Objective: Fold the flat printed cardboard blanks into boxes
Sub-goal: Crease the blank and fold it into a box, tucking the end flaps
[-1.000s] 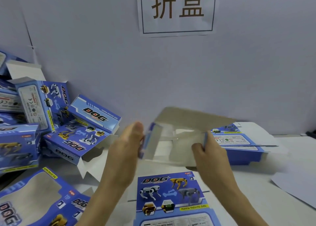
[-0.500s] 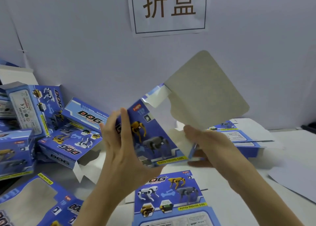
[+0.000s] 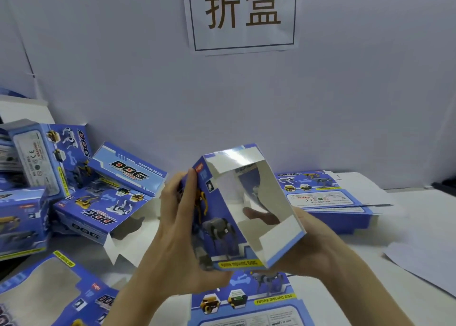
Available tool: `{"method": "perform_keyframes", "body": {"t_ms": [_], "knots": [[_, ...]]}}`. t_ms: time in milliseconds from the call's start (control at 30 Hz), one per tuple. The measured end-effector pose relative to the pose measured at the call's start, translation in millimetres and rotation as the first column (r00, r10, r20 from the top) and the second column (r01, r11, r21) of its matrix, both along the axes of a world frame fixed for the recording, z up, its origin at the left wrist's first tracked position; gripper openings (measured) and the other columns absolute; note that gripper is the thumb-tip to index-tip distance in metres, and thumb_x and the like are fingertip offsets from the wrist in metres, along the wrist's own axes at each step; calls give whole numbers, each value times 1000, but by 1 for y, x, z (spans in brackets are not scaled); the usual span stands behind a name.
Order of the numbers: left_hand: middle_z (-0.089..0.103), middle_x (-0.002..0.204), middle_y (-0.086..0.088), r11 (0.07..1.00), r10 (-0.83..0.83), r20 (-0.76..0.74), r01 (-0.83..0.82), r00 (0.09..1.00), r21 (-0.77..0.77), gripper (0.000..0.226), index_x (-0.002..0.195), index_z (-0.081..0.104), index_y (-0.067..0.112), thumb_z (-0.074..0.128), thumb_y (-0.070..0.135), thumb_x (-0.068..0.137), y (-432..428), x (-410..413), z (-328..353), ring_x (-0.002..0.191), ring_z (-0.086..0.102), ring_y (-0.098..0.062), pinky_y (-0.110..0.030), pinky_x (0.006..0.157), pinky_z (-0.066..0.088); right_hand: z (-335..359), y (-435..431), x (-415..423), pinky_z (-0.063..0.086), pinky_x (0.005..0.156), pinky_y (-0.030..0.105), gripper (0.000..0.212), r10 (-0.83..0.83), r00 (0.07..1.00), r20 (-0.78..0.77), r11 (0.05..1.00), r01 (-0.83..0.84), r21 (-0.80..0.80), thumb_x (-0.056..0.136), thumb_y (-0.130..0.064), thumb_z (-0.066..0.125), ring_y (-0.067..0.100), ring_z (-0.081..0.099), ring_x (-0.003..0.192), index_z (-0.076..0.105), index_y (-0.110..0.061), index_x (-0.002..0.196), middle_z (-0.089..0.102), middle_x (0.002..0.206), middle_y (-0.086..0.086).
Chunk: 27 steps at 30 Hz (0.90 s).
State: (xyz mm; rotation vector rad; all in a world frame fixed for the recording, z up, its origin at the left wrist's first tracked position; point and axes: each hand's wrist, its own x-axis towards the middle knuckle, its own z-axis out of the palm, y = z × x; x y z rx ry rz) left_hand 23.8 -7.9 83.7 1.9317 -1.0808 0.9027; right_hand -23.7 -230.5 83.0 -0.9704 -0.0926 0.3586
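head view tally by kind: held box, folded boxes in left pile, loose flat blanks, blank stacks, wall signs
held box: 1
pile boxes: 4, others cut off
loose blanks: 2
blank stack: 1
sign: 1
total: 9

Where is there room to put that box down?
The best bare patch of table is on the right, between the stack of flat blanks and the loose white sheet. The left is crowded with folded boxes, and another flat blank covers the front middle.

Pale grey-blue wall (image 3: 123,78); white paper sign (image 3: 243,17) with dark characters taped high; white tabletop (image 3: 419,217) below.
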Motion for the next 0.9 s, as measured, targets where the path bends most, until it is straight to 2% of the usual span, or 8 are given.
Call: {"method": "perform_keyframes", "body": {"t_ms": [133, 233, 300, 433, 533, 733, 833, 900], "knots": [[16, 150, -1, 995, -100, 31, 99, 995, 30, 128, 155, 2, 22, 78, 59, 59, -1, 3, -7, 143, 21, -9, -5, 103, 31, 4, 0, 2, 51, 63, 36, 46, -318, 943, 99, 944, 324, -61, 67, -45, 70, 24, 65, 79, 72, -14, 101, 70, 95, 9], [21, 149, 7, 992, -128, -125, 128, 984, -9, 123, 153, 7, 39, 81, 58, 57, 3, 4, 0, 140, 28, -14, -15, 94, 48, 8, -3, 1, 57, 56, 26, 35, -686, 674, 274, 716, 692, 92, 79, -28, 69, 14, 71, 76, 65, -11, 110, 75, 91, 2], [24, 147, 10, 992, -125, -178, 124, 976, -13, 123, 151, 8, 44, 83, 55, 55, 7, 3, -1, 139, 31, -15, -15, 89, 51, 12, -8, -4, 55, 53, 22, 25, -732, 520, 440, 611, 787, 87, 83, -22, 68, 9, 71, 76, 64, -17, 107, 75, 88, -4], [23, 148, 11, 995, -97, -186, 103, 978, 19, 125, 151, 6, 45, 82, 56, 53, 7, 3, -2, 139, 29, -16, -7, 95, 41, 15, -10, -8, 57, 62, 25, 40, -716, 327, 617, 488, 866, 109, 74, -32, 69, 8, 68, 92, 63, -39, 112, 70, 105, -12], [23, 149, 10, 995, -97, -206, 103, 974, 19, 125, 151, 5, 45, 82, 55, 54, 6, 2, -3, 140, 28, -18, -9, 96, 42, 13, -12, -6, 57, 68, 24, 39, -698, 278, 660, 494, 854, 163, 74, -29, 68, 6, 67, 92, 68, -46, 109, 71, 106, -14], [21, 146, 9, 994, -80, -190, 93, 979, 64, 124, 151, 4, 43, 81, 55, 55, 1, -4, -1, 137, 31, -27, -44, 95, 52, 9, -12, -6, 47, 76, 9, 49, -600, 156, 785, 411, 901, 136, 91, -6, 58, -8, 62, 89, 67, -53, 101, 71, 96, -26], [17, 145, 14, 995, 5, -155, 10, 988, 98, 122, 150, 1, 46, 75, 62, 54, -4, -7, -1, 137, 28, -25, -49, 97, 49, 14, -13, -7, 50, 68, 23, 13, -599, 234, 766, 484, 867, 113, 86, -36, 67, 1, 61, 78, 74, -47, 88, 70, 81, -19], [16, 145, 13, 994, 28, -147, -11, 989, 113, 122, 150, 0, 47, 73, 65, 54, -4, -8, -1, 136, 27, -23, -50, 98, 48, 16, -12, -8, 49, 61, 24, 28, -601, 320, 733, 557, 825, 97, 76, -63, 65, 4, 59, 73, 74, -37, 84, 67, 76, -14]]}}
